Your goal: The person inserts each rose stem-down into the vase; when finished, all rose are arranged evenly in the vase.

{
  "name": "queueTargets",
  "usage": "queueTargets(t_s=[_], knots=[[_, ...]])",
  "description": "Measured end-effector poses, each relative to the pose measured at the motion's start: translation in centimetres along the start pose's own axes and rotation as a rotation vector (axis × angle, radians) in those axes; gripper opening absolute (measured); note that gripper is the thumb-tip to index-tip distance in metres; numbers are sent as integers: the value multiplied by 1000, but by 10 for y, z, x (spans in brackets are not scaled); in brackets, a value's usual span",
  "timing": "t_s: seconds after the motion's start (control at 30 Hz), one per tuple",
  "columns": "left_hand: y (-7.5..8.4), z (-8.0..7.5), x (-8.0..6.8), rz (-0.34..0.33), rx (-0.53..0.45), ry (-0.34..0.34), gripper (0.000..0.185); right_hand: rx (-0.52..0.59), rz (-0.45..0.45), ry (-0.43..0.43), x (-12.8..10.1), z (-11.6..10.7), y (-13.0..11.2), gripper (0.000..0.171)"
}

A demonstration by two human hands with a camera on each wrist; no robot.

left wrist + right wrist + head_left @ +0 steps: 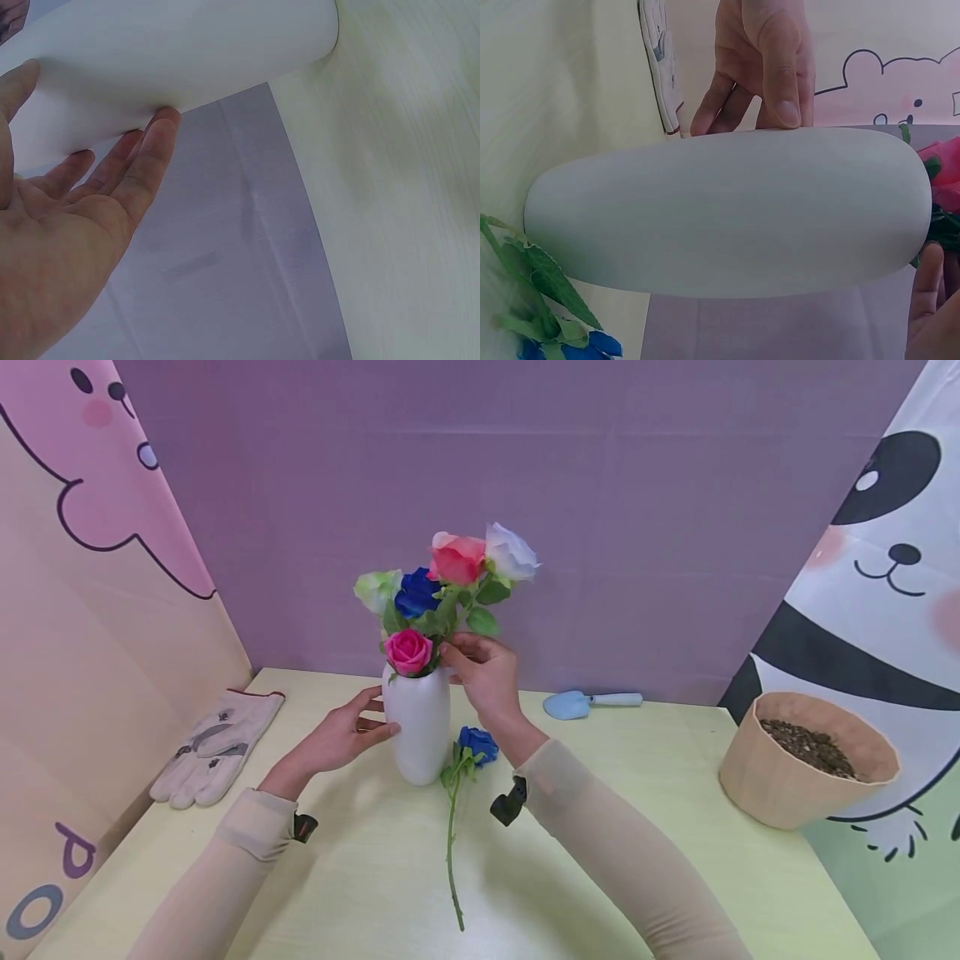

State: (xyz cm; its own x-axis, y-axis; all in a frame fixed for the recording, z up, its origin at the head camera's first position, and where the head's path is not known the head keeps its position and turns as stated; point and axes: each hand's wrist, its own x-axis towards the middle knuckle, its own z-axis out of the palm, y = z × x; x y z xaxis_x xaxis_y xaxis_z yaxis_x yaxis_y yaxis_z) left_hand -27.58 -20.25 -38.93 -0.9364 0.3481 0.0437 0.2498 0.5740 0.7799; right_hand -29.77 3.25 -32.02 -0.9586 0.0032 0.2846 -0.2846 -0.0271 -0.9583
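A white vase (420,727) stands on the table, holding a pink rose (408,652), a blue rose (417,593) and a pale green-white flower (377,591). My left hand (341,735) steadies it from the left, thumb and fingertips on either side, as the left wrist view shows on the vase wall (187,52). At the vase mouth my right hand (487,677) pinches a stem among the leaves; a coral rose (457,558) and a white rose (512,553) lean above it. Which bloom that stem carries is hidden. Another blue rose (477,743) lies on the table beside the vase.
White work gloves (217,747) lie at the table's left edge. Behind my right arm is a light-blue hand trowel (592,702). A tan pot (780,777) with dark soil sits at the right edge. A purple backdrop (637,527) rises behind the table.
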Motion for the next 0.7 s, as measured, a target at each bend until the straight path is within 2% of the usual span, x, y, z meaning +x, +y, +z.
queueTargets(t_s=[0.33, 0.5, 0.6, 0.7], knots=[[1, 0, -1, -3, -3, -1, 79, -84, 23, -4, 0, -1, 3, 22], [1, 0, -1, 2, 3, 5, 79, -101, -42, -31, -1, 0, 6, 19], [1, 0, -1, 4, 0, 2, 79, -172, -73, -32, -2, 1, 9, 17], [1, 0, -1, 5, -3, -3, 78, -226, -59, -24, -2, 1, 11, 17]])
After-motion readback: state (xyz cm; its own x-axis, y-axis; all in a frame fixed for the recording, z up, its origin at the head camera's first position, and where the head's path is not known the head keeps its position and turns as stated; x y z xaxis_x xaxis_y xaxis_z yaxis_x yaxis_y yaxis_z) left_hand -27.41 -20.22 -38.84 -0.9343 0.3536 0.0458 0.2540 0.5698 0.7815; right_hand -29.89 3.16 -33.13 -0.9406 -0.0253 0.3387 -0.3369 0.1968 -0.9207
